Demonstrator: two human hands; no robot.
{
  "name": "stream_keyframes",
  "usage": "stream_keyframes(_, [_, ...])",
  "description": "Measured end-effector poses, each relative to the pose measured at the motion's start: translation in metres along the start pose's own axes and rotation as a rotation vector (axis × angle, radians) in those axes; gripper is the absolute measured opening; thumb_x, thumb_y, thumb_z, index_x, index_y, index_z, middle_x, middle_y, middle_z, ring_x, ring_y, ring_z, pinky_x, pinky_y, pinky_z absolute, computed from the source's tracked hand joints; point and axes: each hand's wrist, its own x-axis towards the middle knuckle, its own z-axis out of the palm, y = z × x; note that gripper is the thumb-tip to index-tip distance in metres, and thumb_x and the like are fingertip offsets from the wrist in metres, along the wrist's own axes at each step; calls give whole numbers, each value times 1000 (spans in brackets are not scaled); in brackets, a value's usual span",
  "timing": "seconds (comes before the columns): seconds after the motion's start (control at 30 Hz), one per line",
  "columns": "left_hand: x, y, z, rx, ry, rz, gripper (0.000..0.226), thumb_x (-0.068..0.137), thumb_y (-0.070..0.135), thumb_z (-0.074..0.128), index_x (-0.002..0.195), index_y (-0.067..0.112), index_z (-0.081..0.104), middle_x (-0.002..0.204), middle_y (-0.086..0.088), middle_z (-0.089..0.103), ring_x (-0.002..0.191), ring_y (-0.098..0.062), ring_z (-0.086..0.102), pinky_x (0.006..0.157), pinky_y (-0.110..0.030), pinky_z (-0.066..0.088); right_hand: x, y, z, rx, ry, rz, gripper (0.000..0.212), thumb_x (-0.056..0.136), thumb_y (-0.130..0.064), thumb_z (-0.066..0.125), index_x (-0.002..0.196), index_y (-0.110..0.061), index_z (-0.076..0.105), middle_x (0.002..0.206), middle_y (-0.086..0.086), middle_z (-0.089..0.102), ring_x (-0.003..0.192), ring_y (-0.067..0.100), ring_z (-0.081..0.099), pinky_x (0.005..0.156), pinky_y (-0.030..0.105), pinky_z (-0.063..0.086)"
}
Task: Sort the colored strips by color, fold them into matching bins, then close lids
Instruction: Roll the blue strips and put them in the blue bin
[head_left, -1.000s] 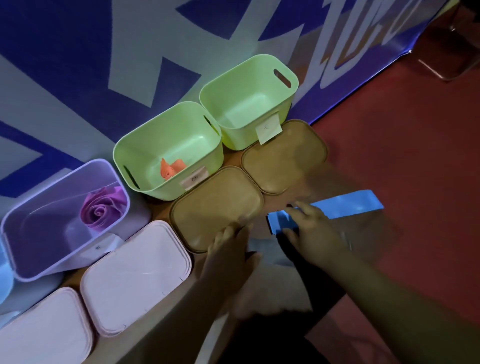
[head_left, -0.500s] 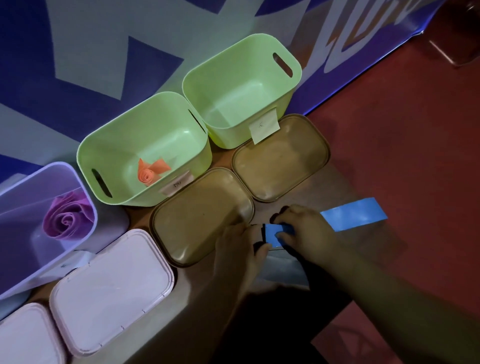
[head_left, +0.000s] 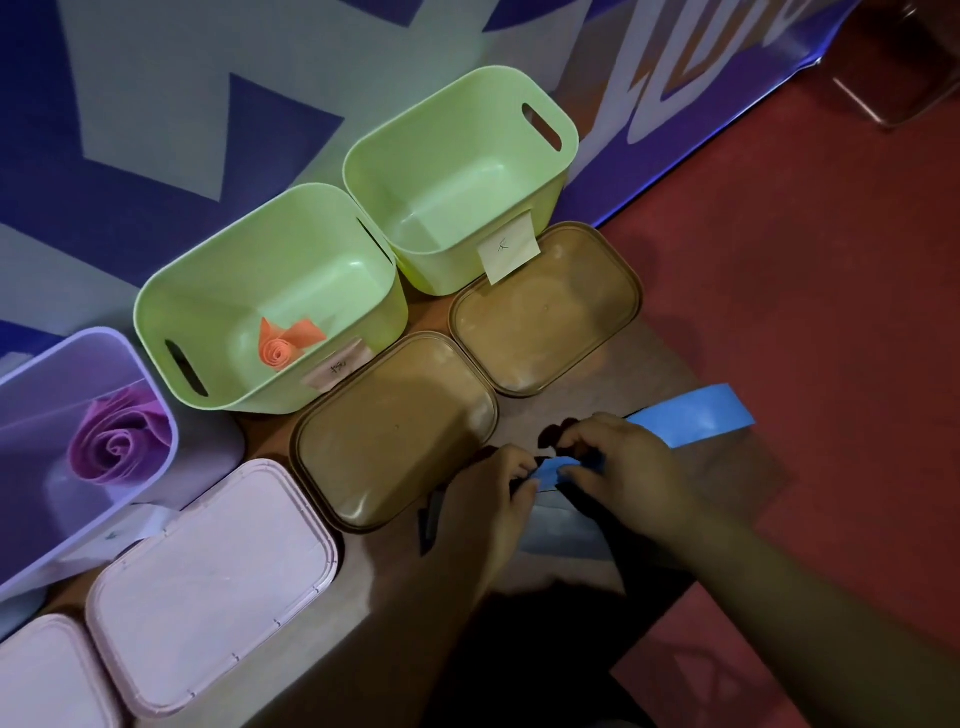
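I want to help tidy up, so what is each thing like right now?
blue strip, partly rolled, far end flat.
left hand, pinching the blue strip.
right hand, pinching it too.
orange strip, rolled, in near green bin.
purple strip, rolled, in purple bin.
far green bin, open, empty.
brown lids, off, lying flat.
pink lids, off, lying flat.

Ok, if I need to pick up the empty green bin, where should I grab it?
Probably by the handle slot in the end wall of the empty green bin, coming from the far right: that end stands free, while the opposite end sits close against the other green bin.
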Motion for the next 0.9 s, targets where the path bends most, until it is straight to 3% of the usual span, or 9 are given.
stream_keyframes(0.13, [-13,12,-11,-125,111,58,11,89,23,70,99,26,65,85,18,65,82,4,63,73,-14,50,-3,-8,-15,65,22,-2,31,78,-28,80,106,-32,66,99,-17,64,85,0,61,74,19,51])
stream_keyframes(0.23, [-22,26,-25,-214,209,95,14,86,20,71,94,28,63,78,19,62,71,8,60,69,-5,42,-6,-22,-30,134,100,11,31,79,-25,80,103,-36,65,92,-20,68,87,-2,64,78,18,52])
stream_keyframes(0.33, [-33,41,-48,-539,242,95,14,85,14,71,89,24,62,78,13,63,74,-3,58,73,-20,48,-12,-49,-50,246,187,-54,30,79,-11,80,98,-31,68,92,-22,68,87,-4,64,77,6,43])
stream_keyframes(0.37, [-39,46,-58,-606,258,111,17,86,7,71,89,22,63,76,13,63,73,-4,57,72,-18,48,-15,-61,-56,293,201,-83,28,80,-8,79,98,-27,70,92,-17,69,85,-1,64,77,5,42])
stream_keyframes(0.47, [-66,59,-93,-696,294,219,25,87,-6,67,88,18,64,73,12,61,69,-4,55,67,-15,47,-23,-100,-67,456,184,-129,31,81,-8,78,100,-31,69,86,-6,67,81,3,63,79,10,44])
stream_keyframes(0.57, [-101,58,-126,-753,355,310,25,85,-8,69,87,16,64,73,2,62,70,-8,55,67,-20,49,-32,-140,-64,649,128,-154,39,79,-7,77,97,-41,69,87,-8,67,84,9,64,85,23,51])
stream_keyframes(0.67, [-143,47,-153,-830,384,329,17,80,2,72,88,16,66,80,-15,66,74,-20,58,69,-33,51,-48,-182,-55,711,100,-221,46,77,3,77,95,-38,70,88,-12,66,83,3,64,82,16,51])
stream_keyframes(0.73, [-171,36,-167,-843,408,333,17,77,2,72,89,12,66,79,-9,67,73,-22,59,67,-32,52,-59,-211,-50,729,62,-251,45,76,7,77,94,-34,69,91,-8,69,83,1,65,80,13,50])
stream_keyframes(0.9, [-235,-3,-189,-816,486,285,26,79,-14,71,90,9,65,75,-5,69,71,-21,60,67,-26,54,-86,-268,-18,727,-96,-324,35,72,-15,75,97,-39,69,92,-9,72,79,7,67,73,18,53])
